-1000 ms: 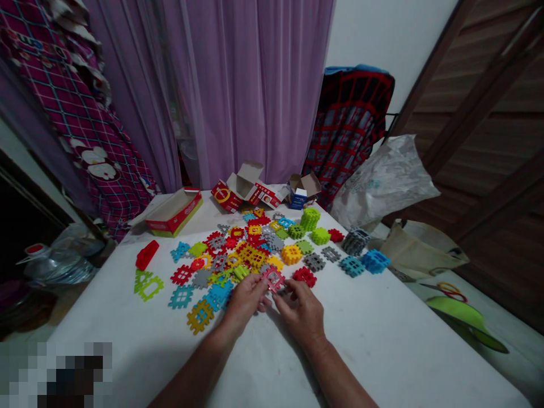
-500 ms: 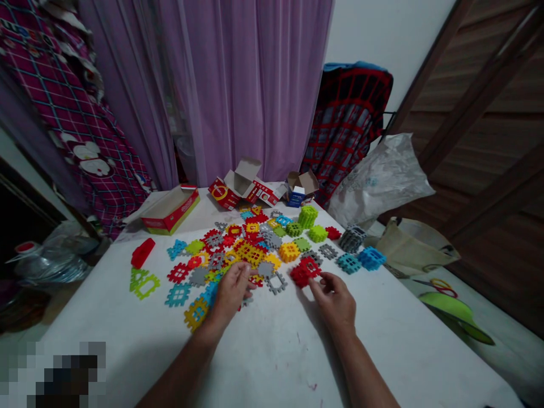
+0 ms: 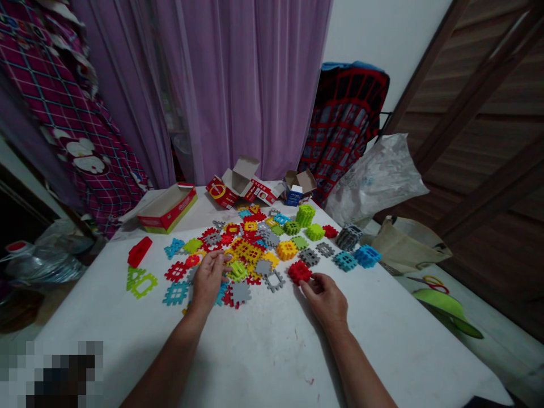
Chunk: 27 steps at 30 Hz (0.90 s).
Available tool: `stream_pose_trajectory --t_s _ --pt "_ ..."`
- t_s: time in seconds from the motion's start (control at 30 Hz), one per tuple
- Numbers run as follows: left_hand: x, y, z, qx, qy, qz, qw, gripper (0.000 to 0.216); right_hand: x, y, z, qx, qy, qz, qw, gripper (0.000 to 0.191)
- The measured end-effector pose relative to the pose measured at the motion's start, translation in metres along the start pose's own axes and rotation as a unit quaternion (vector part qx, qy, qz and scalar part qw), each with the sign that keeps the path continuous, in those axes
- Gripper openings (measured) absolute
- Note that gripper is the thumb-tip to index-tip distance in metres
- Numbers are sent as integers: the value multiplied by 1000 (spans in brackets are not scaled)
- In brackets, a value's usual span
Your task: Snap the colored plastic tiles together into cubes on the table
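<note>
My right hand point(image 3: 326, 298) has its thumb and fingers around the near right side of a stack of red interlocking plastic tiles point(image 3: 299, 272) on the table. My left hand point(image 3: 209, 279) hovers at the near left of a loose pile of mixed tiles, fingers apart and nothing visible in them. Close to its fingertips is a lime-green tile point(image 3: 238, 271), and yellow window tiles point(image 3: 249, 251) lie just beyond. A grey frame tile point(image 3: 274, 280) lies between my hands. Stacks sorted by colour stand past my right hand: yellow point(image 3: 287, 250), teal point(image 3: 345, 260) and blue point(image 3: 368, 256).
Along the table's back are a red-and-green box point(image 3: 168, 211), an opened red carton point(image 3: 223, 192) and a small blue box point(image 3: 293, 195). Lime stacks point(image 3: 305, 215) and a dark grey stack point(image 3: 349, 237) stand at back right. A cloth bag point(image 3: 414, 243) is beyond the right edge.
My left hand has moved left and slightly back from the pile's middle. The red tile that was tilted at my right fingers now sits flush with the red stack. The view has shifted slightly.
</note>
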<state>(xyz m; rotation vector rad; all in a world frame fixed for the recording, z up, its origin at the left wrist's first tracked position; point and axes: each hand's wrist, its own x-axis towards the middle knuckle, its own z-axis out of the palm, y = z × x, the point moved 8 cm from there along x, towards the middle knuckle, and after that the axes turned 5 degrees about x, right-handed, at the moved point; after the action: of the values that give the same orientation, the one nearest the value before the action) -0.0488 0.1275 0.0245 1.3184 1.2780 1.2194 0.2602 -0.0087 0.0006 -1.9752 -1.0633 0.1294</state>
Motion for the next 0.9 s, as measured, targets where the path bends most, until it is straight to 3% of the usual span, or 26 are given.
stream_pose_trajectory --t_s 0.7,0.9 --pt "6 2 -9 0 13 -4 1000 51 -2 -4 -2 -24 -3 -4 1000 49" --pt "20 -1 -38 2 64 8 998 49 2 5 -7 49 6 46 998 60"
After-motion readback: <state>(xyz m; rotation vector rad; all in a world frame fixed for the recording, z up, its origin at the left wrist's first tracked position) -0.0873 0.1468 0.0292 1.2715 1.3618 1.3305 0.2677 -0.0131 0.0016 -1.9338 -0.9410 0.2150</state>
